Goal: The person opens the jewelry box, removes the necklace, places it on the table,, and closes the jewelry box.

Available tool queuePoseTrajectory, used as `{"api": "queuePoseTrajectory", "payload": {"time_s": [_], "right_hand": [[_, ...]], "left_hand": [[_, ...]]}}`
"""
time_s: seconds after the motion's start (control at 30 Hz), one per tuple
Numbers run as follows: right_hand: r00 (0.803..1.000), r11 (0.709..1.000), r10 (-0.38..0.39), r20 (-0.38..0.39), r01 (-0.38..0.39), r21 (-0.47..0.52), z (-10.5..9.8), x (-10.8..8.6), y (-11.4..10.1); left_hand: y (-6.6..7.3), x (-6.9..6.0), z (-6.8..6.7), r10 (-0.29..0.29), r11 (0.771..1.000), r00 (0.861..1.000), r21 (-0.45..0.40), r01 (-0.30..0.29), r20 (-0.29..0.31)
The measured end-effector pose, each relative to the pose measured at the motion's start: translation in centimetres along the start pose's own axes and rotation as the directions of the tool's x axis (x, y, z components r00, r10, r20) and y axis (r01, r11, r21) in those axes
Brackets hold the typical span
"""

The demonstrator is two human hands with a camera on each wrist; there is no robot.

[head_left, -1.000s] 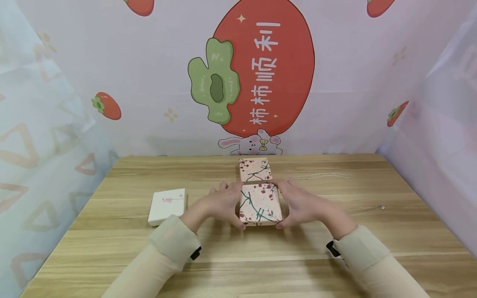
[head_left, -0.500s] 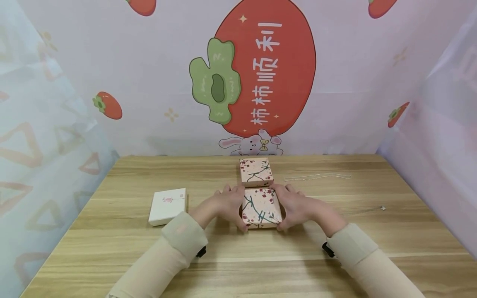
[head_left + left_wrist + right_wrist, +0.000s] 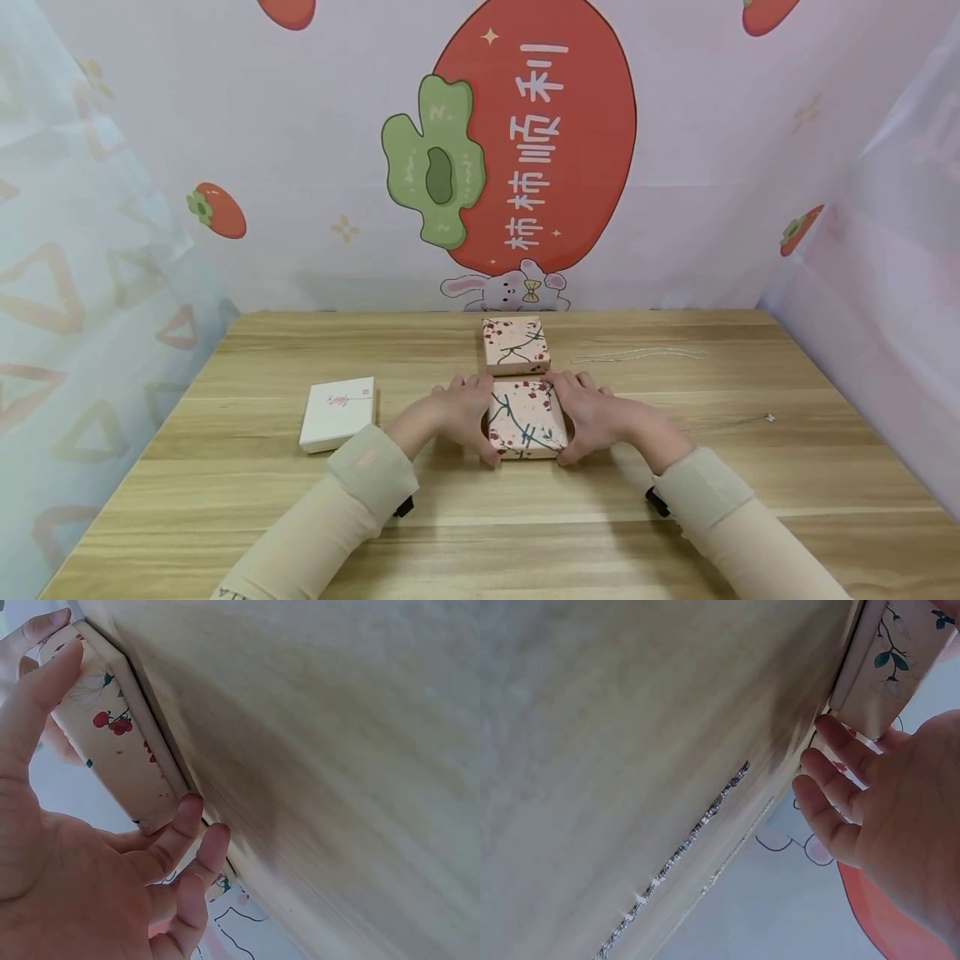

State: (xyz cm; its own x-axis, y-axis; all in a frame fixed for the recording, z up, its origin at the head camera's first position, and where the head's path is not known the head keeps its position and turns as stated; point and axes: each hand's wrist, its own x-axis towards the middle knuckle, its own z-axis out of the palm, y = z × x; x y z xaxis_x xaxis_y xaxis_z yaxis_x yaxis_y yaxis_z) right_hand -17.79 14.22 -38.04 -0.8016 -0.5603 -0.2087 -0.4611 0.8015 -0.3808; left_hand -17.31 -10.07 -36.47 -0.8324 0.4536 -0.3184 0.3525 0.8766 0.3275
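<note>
A square pink gift box (image 3: pixel 527 417) with a plum-blossom print sits on the table between both hands. My left hand (image 3: pixel 459 412) grips its left side, thumb at the near corner and fingers towards the far one. Mirroring that, my right hand (image 3: pixel 600 418) holds the right side. In the left wrist view the box's side wall (image 3: pixel 120 750) shows red berries, with a narrow pale rim along its table edge. The right wrist view shows a corner of the same box (image 3: pixel 892 664) beyond the fingertips. What is inside is hidden.
A second blossom-print box (image 3: pixel 515 343) stands just behind the gripped one. To the left lies a white box (image 3: pixel 339 412) with a small pink drawing. On the right are a silver chain (image 3: pixel 641 356) and a thin necklace (image 3: pixel 769 418) with a small pendant. A printed cloth hangs behind.
Both hands have brought the gripped box slightly towards me and down, uncovering the front side of the rear box. Over the last half second almost nothing has moved.
</note>
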Motion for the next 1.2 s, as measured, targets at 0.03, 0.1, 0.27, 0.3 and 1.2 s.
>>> {"api": "queuePoseTrajectory", "payload": {"time_s": [0.03,0.1,0.27,0.3,1.2], "right_hand": [[1.000,1.000,0.003,0.004,-0.003,-0.002,0.0,-0.1,0.0],[1.000,1.000,0.009,0.009,-0.009,-0.004,-0.1,-0.3,0.1],[1.000,0.999,-0.005,0.002,0.005,0.039,-0.7,-1.0,-0.1],[1.000,0.998,-0.016,-0.009,0.016,0.055,-0.9,-1.1,-0.1],[0.977,0.975,-0.186,-0.105,0.196,0.102,-2.4,5.4,-9.8]], "left_hand": [[0.0,-0.1,0.0,-0.003,1.000,1.000,-0.006,0.003,0.004],[-0.1,-0.3,-0.1,-0.009,1.000,1.000,-0.016,0.009,0.012],[-0.6,-1.3,-0.4,-0.003,0.999,1.000,-0.035,0.004,0.016],[-0.8,-1.6,-0.5,0.003,0.999,1.000,-0.040,-0.003,0.007],[-12.8,-9.3,-4.7,0.158,0.974,0.940,-0.106,-0.198,-0.302]]}}
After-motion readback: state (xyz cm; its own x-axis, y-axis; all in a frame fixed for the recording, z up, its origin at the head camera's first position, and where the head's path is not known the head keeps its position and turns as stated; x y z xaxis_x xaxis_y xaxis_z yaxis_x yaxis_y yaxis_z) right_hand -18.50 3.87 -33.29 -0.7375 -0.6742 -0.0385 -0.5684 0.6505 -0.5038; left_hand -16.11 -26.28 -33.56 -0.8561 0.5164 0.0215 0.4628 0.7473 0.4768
